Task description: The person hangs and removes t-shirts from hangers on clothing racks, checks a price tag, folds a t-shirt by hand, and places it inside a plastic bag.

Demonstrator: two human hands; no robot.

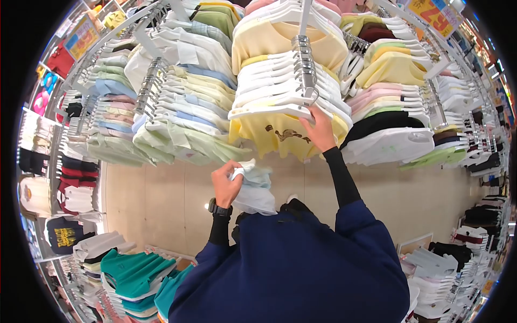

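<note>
My left hand, with a black watch on its wrist, is closed on a bunched white and pale-blue cloth that hangs down in front of my body. At the front of the middle rack, my right hand pinches the arm of a white hanger close to its hook. A yellow shirt with a brown print hangs at that spot, its top edge just under the hanger. Behind it, several white hangers with pale shirts are lined up along a metal rail.
Racks of light-green shirts stand on the left, and white shirts with a black one on the right. Beige tiled floor runs below the racks. Teal shirts hang close behind me on the left. A price sign is at upper right.
</note>
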